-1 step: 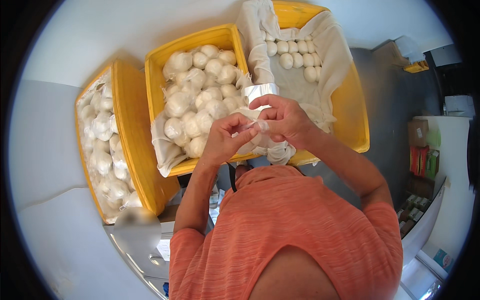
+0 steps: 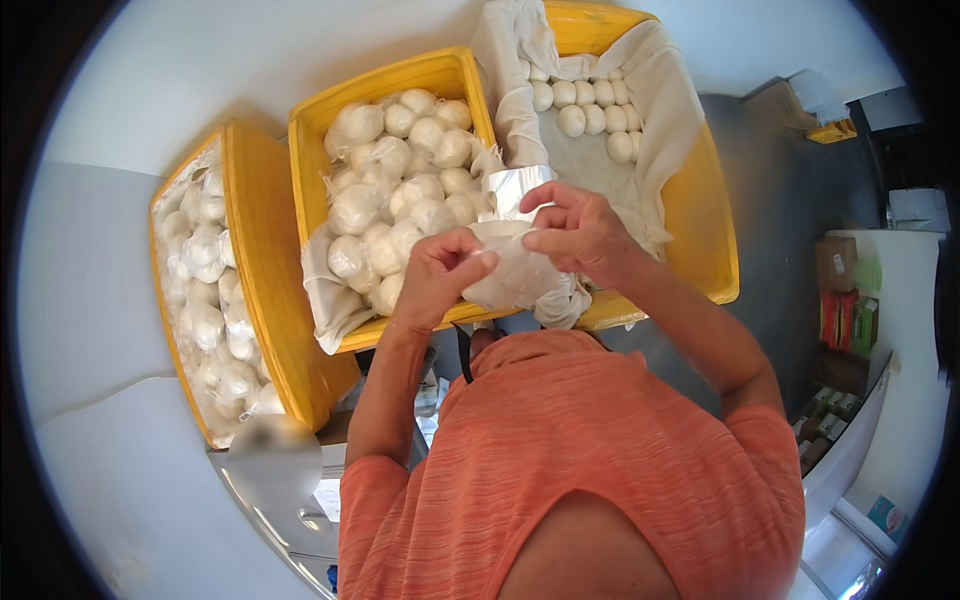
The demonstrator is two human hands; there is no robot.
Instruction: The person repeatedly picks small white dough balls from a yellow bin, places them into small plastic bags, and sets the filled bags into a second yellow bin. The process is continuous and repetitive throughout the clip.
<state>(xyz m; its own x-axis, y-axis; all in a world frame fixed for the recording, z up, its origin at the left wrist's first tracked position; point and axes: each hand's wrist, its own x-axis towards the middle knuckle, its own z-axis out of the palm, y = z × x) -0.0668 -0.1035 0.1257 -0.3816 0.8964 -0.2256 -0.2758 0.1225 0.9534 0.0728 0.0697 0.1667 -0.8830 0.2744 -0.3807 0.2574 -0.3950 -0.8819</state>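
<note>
Between my two hands a clear plastic bag is spread out, its mouth toward the far side. My left hand pinches the bag's left edge between thumb and fingers. At the upper right edge my right hand grips the bag with thumb and index finger. The bag looks empty. Just beyond it lies a shiny stack of flat plastic, probably more bags. Bagged white dough balls fill the yellow crate to the left. Bare white dough balls sit in rows in the crate to the right.
Cloth lines the right yellow crate. The middle yellow crate adjoins it. Farther left, another yellow crate is tilted and full of bagged balls. Shelves with boxes stand at the far right, beyond the dark floor.
The bag was bunched between my close fingertips; now it is spread open and flat. My hands have moved apart, the left slightly left and the right slightly right.
</note>
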